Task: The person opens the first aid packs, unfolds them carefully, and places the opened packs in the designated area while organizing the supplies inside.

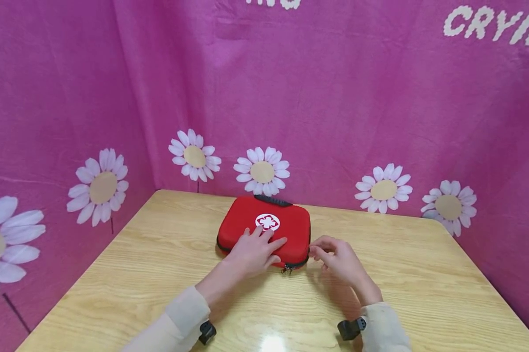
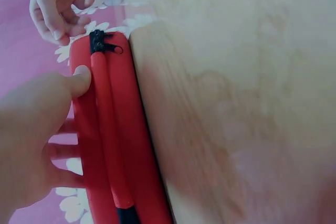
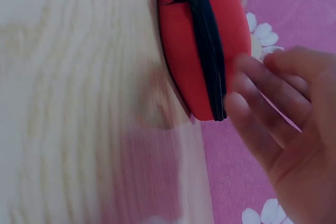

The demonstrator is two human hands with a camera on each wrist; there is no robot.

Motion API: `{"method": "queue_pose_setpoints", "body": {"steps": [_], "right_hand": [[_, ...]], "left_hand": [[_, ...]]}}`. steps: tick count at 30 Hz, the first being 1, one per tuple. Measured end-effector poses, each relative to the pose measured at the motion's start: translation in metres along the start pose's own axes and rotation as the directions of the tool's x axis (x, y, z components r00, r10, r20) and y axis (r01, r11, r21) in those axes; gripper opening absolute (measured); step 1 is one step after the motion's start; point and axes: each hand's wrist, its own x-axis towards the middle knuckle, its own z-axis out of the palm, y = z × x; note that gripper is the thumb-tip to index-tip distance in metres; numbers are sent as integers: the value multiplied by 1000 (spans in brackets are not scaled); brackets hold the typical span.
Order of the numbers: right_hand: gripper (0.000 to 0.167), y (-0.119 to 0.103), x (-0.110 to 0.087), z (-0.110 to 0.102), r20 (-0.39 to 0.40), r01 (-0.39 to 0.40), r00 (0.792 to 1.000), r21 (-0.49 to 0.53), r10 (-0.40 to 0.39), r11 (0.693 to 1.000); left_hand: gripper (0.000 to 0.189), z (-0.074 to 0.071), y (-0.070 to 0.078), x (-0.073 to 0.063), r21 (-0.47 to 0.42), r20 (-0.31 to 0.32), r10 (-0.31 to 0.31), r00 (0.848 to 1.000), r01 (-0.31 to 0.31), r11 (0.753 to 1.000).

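A red first aid case (image 1: pixel 242 215) with a white emblem lies flat on the table. My left hand (image 1: pixel 254 252) rests on its lid with the fingers spread. In the left wrist view, the left thumb (image 2: pixel 81 80) lies near the case's front edge. Two zipper pulls (image 1: pixel 287 269) hang at the front right corner, and a black zipper (image 3: pixel 207 51) runs along the side. My right hand (image 1: pixel 339 259) is at the case's right side, fingers loosely bent with nothing seen between them. Whether its fingertips touch the case, I cannot tell.
The case stands on a light wooden table (image 1: pixel 159 274), its black handle (image 1: pixel 273 200) toward the back. Behind and at both sides hangs a magenta cloth (image 1: pixel 317 107) printed with daisies. Dark wrist devices (image 1: pixel 351 328) sit at both sleeves.
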Motion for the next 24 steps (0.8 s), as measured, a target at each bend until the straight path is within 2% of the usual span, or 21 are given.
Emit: {"method": "queue_pose_setpoints", "body": {"steps": [3,6,9,12,13,15,16,20,22,24], "right_hand": [[13,3,2,-3,-116,55,991,-73,-63,996],[17,7,4,-4,-152,128,977,-138,-149,982],[27,11,5,-5,-153,168,969,-162,-193,972],[39,12,3,-8,-140,148,975,-168,-172,975],[43,12,2,-9,-130,130,980,-167,-152,977],[48,14,0,-10,-95,104,988,-155,-120,982],[49,16,0,-9,-76,98,991,-138,-109,986],[48,19,0,-7,-19,64,998,-93,-66,994],[44,18,0,-7,-17,55,998,-96,-57,994],[36,14,-1,-10,-27,63,997,-135,-67,989]], "left_hand": [[56,-3,-9,-7,-77,21,60,998,-58,995],[55,-5,-20,-14,-183,41,123,992,-113,976],[52,-8,-30,-20,-321,59,172,983,-145,936],[45,-8,-35,-23,-432,42,192,980,-155,889],[43,-8,-34,-23,-446,28,184,983,-152,882],[47,-7,-27,-22,-432,1,158,987,-142,891],[51,-6,-22,-21,-406,-7,142,990,-133,904],[71,-9,-8,-18,-309,14,86,996,-78,948],[75,-11,-7,-19,-306,46,81,996,-63,950],[71,-14,-10,-20,-350,90,84,992,-48,935]]}}
